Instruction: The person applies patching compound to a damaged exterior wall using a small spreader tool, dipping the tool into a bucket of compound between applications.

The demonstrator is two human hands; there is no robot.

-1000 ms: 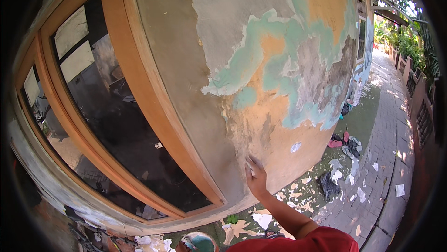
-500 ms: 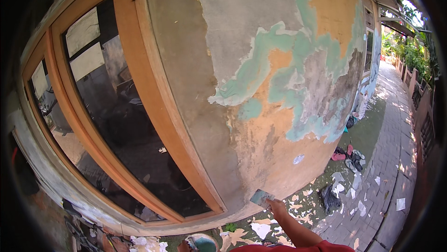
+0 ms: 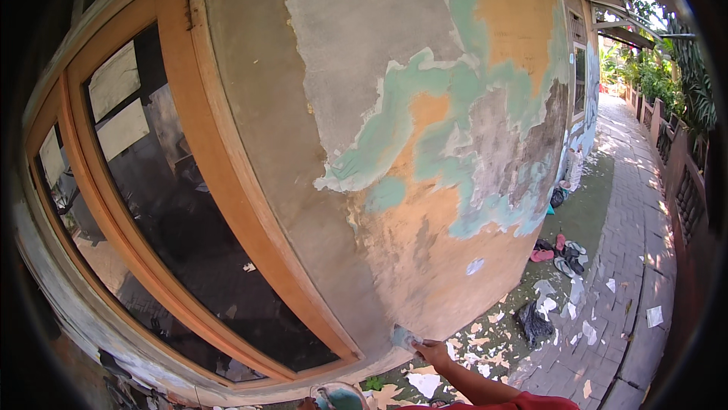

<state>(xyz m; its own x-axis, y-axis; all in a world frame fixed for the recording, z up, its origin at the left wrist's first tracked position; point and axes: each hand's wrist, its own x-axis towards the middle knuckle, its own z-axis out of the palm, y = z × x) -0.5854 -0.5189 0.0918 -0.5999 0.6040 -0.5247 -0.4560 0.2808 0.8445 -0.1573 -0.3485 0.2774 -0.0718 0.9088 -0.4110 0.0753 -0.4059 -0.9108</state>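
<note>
My right hand [image 3: 431, 352] is closed around a flat scraper [image 3: 402, 338] with a grey-blue, roughly rectangular blade. The blade lies against the bottom of the peeling wall [image 3: 425, 258], near the corner of the window frame. At the lower edge, only a bit of my left hand [image 3: 306, 404] shows, at the side of a round tub [image 3: 339, 395] with a pale rim and teal inside; it appears to grip the tub. Bare grey plaster, green patches and orange paint cover the wall.
A wood-framed window [image 3: 205, 205] fills the left. Paint flakes [image 3: 425, 384] litter the ground, with a black plastic bag [image 3: 534, 323] among them. Several sandals [image 3: 565, 257] lie farther along the wall. A paved path [image 3: 629, 258] runs beside a fence [image 3: 667, 137] on the right.
My right hand has moved left with the scraper, bringing the blade against the lower wall. The view has shifted slightly, and the tub sits lower and farther right in it.
</note>
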